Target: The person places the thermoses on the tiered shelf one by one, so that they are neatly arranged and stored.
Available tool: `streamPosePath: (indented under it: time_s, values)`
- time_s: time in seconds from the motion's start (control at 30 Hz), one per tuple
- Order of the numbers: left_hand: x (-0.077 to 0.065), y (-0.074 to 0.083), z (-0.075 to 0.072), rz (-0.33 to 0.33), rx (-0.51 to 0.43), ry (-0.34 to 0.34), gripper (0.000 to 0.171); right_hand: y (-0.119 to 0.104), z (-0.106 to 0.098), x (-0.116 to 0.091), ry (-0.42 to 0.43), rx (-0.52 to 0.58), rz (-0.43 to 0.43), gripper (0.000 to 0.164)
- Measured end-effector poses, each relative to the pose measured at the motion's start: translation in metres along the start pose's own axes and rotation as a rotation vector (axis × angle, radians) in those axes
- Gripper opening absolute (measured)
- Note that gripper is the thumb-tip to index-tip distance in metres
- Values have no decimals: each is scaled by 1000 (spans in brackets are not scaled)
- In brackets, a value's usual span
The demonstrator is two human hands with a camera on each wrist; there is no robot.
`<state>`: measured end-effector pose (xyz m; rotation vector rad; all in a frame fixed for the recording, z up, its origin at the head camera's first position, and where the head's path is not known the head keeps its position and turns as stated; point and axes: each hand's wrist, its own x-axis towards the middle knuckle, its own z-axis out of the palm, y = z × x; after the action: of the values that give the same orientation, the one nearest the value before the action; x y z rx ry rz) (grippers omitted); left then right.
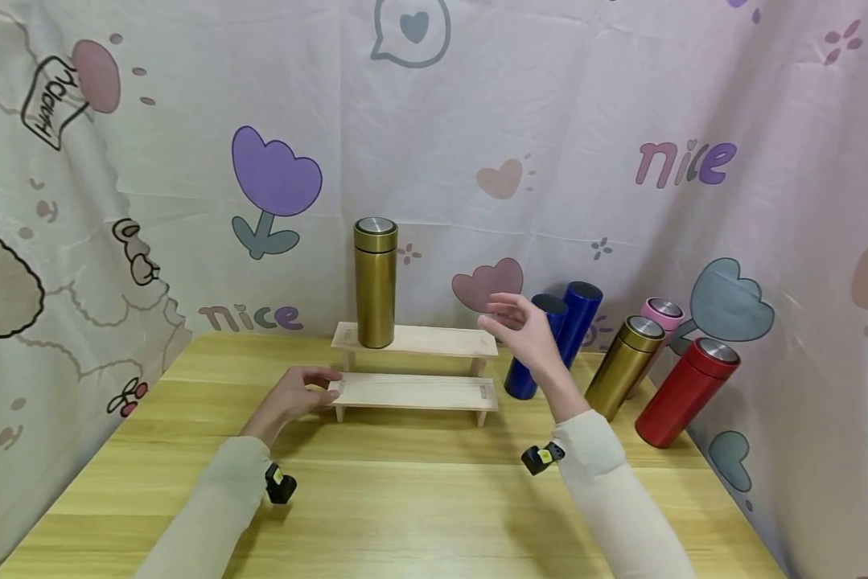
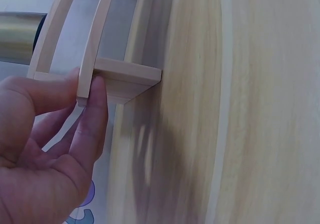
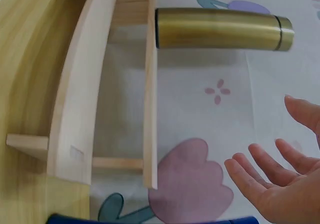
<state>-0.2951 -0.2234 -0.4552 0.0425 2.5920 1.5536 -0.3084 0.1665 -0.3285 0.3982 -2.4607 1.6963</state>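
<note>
The rack (image 1: pixel 415 392) stands at the centre of the head view, its long axis running left to right. The left hand (image 1: pixel 292 397) is clamped on the left end of its front shelf (image 1: pixel 393 389), thumb and fingers on opposite faces. The right hand (image 1: pixel 526 331) holds nothing; its fingers are apart, right of centre. Governing relation: a front blue bottle (image 1: pixel 522 381) and a rear blue bottle (image 1: pixel 580 316) show beyond the right hand, the nearer hand, at its lower and right sides; their long axes lean rightward towards the top of the frame. The gold bottle (image 1: pixel 376 281) stands upright on the left part of the rear shelf (image 1: pixel 441 340). Markings: the curtain (image 1: pixel 434 145) reads "nice" at left of centre and upper right; upper-left lettering is unclear. No brand is legible on these bottles.
</note>
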Motion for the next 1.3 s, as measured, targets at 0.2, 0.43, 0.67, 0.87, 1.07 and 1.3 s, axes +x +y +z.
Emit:
streamPosePath:
  time_s: [0.2,0.43,0.67,0.87,1.07,1.3]
  values:
    - [1,-1,0,1,-21,-13,41,1,-21,-5,60,-37,12,54]
    - [1,0,0,11,-15,-15,38,10,-47,-14,143,-53,23,54]
    - [0,1,0,8,1,-15,38,23,-70,-20,239,-18,30,53]
    - [1,1,-1,4,22,-13,38,41,-79,-21,304,24,103,48]
    - [0,2,-1,14,30,-10,37,62,-81,-21,264,-97,201,64]
    - [-3,4,-1,7,37,2,38,77,-76,-17,123,-154,280,82]
